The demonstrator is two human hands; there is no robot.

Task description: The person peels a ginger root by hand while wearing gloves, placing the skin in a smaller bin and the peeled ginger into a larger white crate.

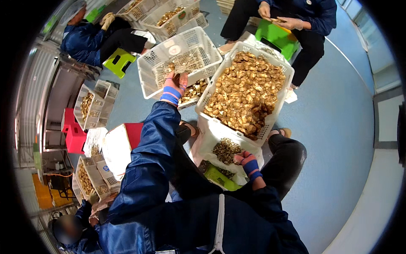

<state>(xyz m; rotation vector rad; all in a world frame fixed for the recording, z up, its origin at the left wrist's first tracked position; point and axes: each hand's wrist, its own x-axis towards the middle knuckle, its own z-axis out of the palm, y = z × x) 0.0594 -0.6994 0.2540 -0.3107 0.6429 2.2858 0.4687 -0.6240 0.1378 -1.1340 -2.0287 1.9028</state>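
Note:
My left hand (176, 81), in a pink and blue glove, reaches over the near wall of a white plastic crate (144, 67). A small brown mushroom (171, 66) sticks up at its fingertips, and the fingers are closed on it. My right hand (245, 159), gloved alike, is low between my knees with its fingers pinched together. What it holds, if anything, cannot be made out. Beside it lies a heap of dark and pale trimmings (226, 151) on white sheeting. Just beyond, a white crate (289, 75) is heaped with golden-brown mushrooms (247, 93).
A lower crate with mushrooms (194, 90) sits partly under the left crate. Under the trimmings is a green stool (222, 180). Co-workers sit at far left, far right (292, 23) and lower left. More crates (91, 106) and red stools (75, 137) stand left.

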